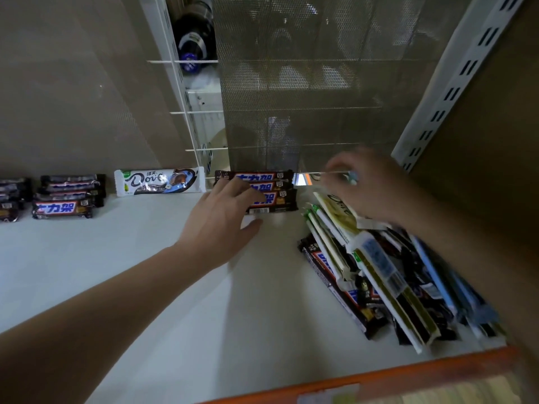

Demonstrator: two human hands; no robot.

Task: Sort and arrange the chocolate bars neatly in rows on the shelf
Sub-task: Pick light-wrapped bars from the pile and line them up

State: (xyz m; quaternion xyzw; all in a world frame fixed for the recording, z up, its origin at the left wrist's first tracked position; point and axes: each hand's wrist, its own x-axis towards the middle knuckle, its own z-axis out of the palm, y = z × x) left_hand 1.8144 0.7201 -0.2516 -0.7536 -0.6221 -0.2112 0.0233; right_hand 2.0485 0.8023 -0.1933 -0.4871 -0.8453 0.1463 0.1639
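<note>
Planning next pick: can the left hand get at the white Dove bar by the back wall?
Probably yes. The left hand touches the dark bar stack just right of the white Dove bar; only bare shelf lies between, nothing on top.

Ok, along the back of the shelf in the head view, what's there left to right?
Edge-cut brown bars → stacked brown bars → white Dove bar → second brown stack, left hand touching it → blurred right hand at the mixed pile.
</note>
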